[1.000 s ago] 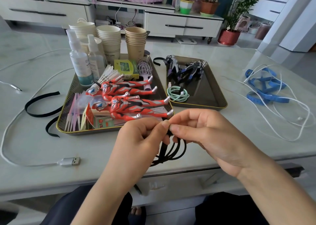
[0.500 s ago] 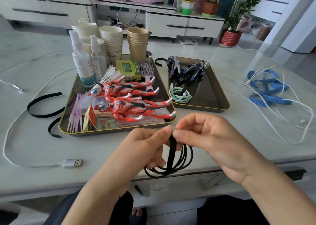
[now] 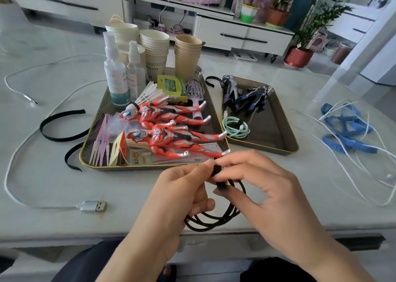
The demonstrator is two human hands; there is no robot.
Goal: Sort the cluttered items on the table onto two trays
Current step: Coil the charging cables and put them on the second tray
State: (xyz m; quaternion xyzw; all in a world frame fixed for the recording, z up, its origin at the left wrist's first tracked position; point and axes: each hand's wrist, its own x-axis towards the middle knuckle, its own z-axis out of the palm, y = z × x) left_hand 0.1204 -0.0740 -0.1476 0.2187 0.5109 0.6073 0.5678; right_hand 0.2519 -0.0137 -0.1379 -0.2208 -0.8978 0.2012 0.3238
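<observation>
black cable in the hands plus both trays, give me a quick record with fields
held item: coiled black cable, over the table's near edge
left hand: pinches the coil's top
right hand: pinches the black band at the coil's top
left tray: red figures, green box, hairbrush
right tray: dark figures, mint cable coil
loose on table: white usb cable, blue tape, black straps

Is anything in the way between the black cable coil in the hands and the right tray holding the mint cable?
Nothing visible does. The left hand and right hand pinch the black cable coil just before the right tray; the tray floor beside the mint cable is free.
</observation>
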